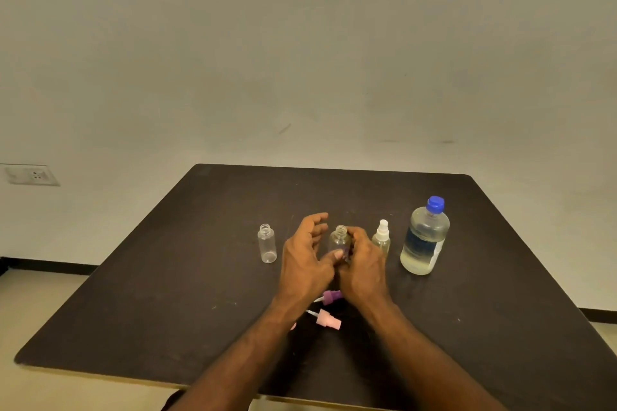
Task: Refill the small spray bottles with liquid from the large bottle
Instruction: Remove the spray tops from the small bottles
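A dark table (167,277) stands against a pale wall (300,60). At its centre the right hand (362,264) grips an uncapped small bottle (339,238); the left hand (305,257) hovers loosely spread beside it. The large bottle (424,240) stands at three o'clock.

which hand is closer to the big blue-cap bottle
Right. The right hand is beside the middle small bottle, nearer the large bottle. The left hand is on that small bottle's far side.

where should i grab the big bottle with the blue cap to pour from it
Grip the large bottle round its wide straight body, below the shoulder, coming in from its right side, which is clear. It stands upright, its blue cap still on, and the capped spray bottle stands close on its left, crowding that side.
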